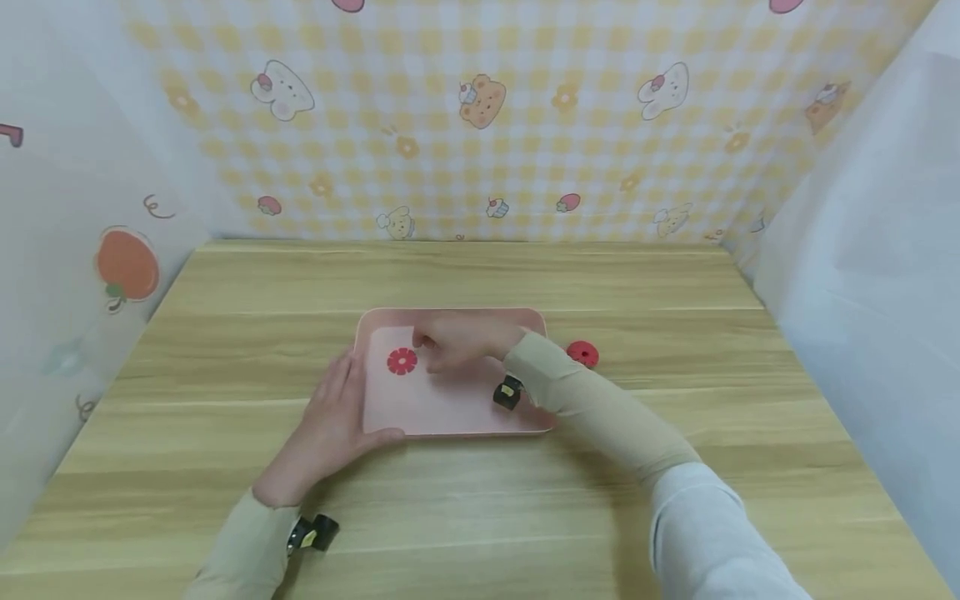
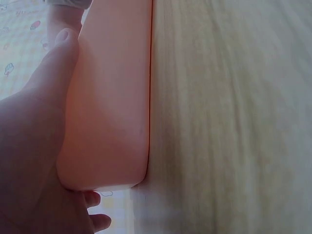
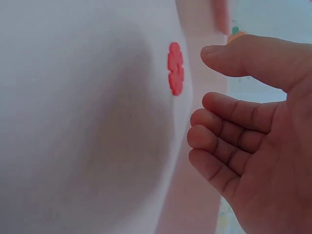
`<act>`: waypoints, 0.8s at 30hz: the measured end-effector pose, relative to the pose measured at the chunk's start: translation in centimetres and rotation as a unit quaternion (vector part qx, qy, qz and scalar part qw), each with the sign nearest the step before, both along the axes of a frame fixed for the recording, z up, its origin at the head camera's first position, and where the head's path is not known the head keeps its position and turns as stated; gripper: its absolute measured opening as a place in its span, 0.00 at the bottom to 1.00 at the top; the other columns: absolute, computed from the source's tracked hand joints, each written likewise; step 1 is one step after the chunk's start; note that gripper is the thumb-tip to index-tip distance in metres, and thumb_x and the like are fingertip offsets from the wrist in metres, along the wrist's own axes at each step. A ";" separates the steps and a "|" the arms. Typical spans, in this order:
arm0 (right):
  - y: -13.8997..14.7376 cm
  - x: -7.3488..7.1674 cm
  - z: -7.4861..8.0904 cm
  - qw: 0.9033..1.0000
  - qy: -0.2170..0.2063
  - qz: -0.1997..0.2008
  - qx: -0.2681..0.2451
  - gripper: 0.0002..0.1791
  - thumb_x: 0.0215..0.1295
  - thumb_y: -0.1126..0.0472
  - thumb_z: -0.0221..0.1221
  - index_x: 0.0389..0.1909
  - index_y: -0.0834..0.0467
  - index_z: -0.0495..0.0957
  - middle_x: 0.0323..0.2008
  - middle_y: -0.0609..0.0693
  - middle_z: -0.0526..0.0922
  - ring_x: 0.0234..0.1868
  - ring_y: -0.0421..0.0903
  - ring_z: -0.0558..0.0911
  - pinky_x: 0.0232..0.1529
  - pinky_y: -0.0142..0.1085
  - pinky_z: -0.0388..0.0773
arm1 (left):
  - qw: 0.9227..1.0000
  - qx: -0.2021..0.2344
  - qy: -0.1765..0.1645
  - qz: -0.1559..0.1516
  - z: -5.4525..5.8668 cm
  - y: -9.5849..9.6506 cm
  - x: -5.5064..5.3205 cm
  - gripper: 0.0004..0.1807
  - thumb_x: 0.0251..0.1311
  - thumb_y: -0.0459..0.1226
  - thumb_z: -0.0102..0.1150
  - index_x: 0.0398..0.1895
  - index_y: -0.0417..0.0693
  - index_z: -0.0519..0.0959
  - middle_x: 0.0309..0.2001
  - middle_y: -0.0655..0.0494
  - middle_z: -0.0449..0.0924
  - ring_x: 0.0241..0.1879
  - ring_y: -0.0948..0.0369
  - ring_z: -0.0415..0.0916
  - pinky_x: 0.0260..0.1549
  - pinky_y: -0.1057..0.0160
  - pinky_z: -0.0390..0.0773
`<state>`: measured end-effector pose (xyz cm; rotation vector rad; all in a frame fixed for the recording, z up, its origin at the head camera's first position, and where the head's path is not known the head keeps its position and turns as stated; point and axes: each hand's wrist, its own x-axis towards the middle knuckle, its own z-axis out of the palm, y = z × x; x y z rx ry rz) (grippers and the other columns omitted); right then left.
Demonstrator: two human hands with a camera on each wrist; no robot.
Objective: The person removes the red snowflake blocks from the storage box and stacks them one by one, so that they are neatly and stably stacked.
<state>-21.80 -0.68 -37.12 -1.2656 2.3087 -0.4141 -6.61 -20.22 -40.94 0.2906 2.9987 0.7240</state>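
A shallow pink tray (image 1: pixel 468 421) sits on the wooden table. Inside it, toward the left, lies a flat red notched disc (image 1: pixel 402 361), also visible in the right wrist view as a thin red disc (image 3: pixel 175 68). My left hand (image 1: pixel 333 417) grips the tray's near-left corner, thumb along the near rim and fingers against the left wall. Over the tray, just right of the disc, hovers my right hand (image 1: pixel 465 342). In the right wrist view its fingers (image 3: pixel 226 129) are loosely bent, apart from the thumb, with nothing between them.
Outside the tray to the right, a red round piece (image 1: pixel 582 353) with a dark central hole lies on the wooden table (image 1: pixel 480 517), beside the right sleeve. A yellow checked wall covering (image 1: pixel 435 167) rises behind the table, with white sheets on both sides.
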 end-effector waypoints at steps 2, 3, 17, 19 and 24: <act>-0.6 0.0 -0.3 1.000 0.002 0.001 -0.004 0.13 0.58 0.62 0.58 0.45 0.55 0.76 0.34 0.46 0.77 0.33 0.41 0.76 0.38 0.29 0.75 | 1.000 0.001 -0.002 0.000 0.1 0.0 0.0 0.69 0.42 0.63 0.69 0.73 0.30 0.40 0.74 0.33 0.41 0.72 0.37 0.40 0.68 0.36 0.48; -0.9 0.0 -0.5 1.000 0.003 0.001 -0.007 0.12 0.58 0.62 0.59 0.44 0.54 0.76 0.34 0.45 0.77 0.33 0.40 0.76 0.38 0.28 0.75 | 1.000 0.001 -0.002 0.000 0.2 0.1 0.0 0.69 0.42 0.63 0.69 0.73 0.30 0.41 0.74 0.33 0.41 0.72 0.37 0.40 0.68 0.36 0.48; -3.4 0.7 -2.6 0.999 0.037 0.016 0.008 0.09 0.57 0.62 0.61 0.35 0.53 0.71 0.31 0.45 0.72 0.33 0.40 0.72 0.36 0.26 0.72 | 1.000 0.014 0.001 0.007 -0.2 0.4 0.8 0.70 0.41 0.62 0.69 0.74 0.32 0.39 0.74 0.34 0.41 0.72 0.37 0.41 0.67 0.35 0.50; -3.5 0.7 -2.6 0.998 0.060 0.021 0.010 0.08 0.57 0.62 0.61 0.35 0.53 0.71 0.31 0.45 0.72 0.33 0.40 0.72 0.36 0.26 0.71 | 1.000 0.011 0.002 0.007 -0.1 0.4 0.8 0.70 0.41 0.63 0.69 0.74 0.32 0.39 0.74 0.33 0.41 0.72 0.37 0.41 0.67 0.35 0.50; -3.9 0.6 -2.2 0.994 0.104 0.036 0.019 0.09 0.56 0.61 0.62 0.35 0.55 0.72 0.33 0.46 0.71 0.35 0.41 0.71 0.38 0.26 0.70 | 1.000 0.004 0.012 0.005 0.2 0.4 0.5 0.69 0.42 0.63 0.68 0.73 0.31 0.39 0.73 0.32 0.41 0.71 0.36 0.42 0.67 0.36 0.50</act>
